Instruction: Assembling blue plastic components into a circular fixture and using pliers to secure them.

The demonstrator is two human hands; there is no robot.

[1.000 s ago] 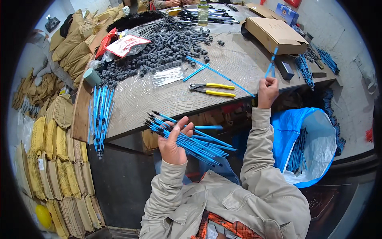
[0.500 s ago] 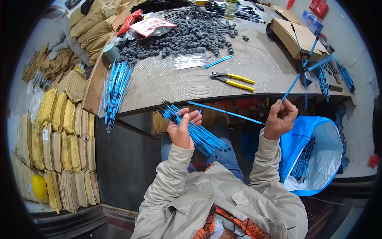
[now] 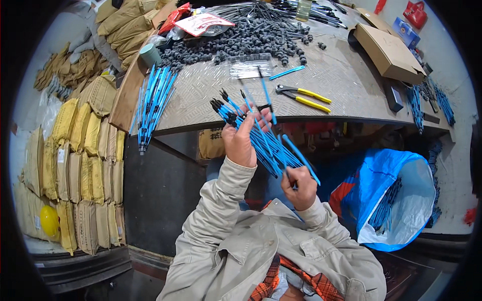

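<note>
Remotely, I see yellow and tan sacks stacked at far left, then a sheaf of blue rods jutting over the edge of the table. Next, the left hand curls loosely around a slanting bundle of black-tipped blue rods at the table's front. By the bundle's lower end, the right hand has its fingers folded, pinching something thin; blur leaves me unable to tell which rod. Yellow-handled pliers lie beyond it, and an open blue bag with rods inside stands at right.
</note>
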